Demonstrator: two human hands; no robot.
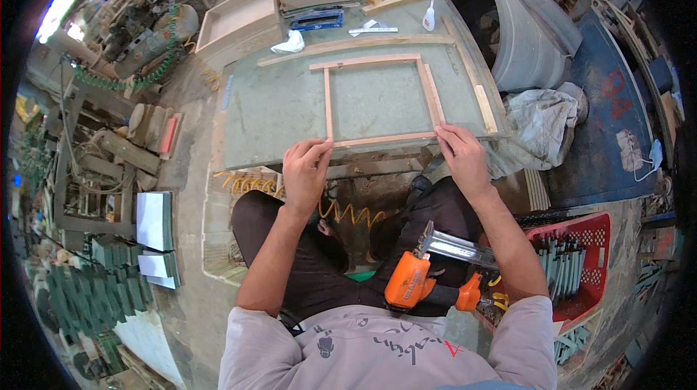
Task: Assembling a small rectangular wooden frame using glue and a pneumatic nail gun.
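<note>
A rectangle of thin wooden strips, a wooden frame (327, 103), lies on the greenish worktable (276, 125) in front of me. My left hand (305, 172) is closed at the frame's near left corner, fingertips pinching the end of the near strip. At the near right corner my right hand (466, 161) closes its fingers on the other end of that strip. Another short strip (433, 92) runs along the outside of the frame's right side. Across my right thigh rests an orange nail gun (410, 281) with a silver magazine, touched by neither hand.
Beyond the frame are a long wooden batten (356, 47), a white bottle (429, 16) and a blue tool (317, 19). Wooden drawer boxes (239, 19) stand at far left. A metal drum (523, 34) and a red crate (592, 274) are at right. A yellow coiled hose (352, 214) hangs below the table.
</note>
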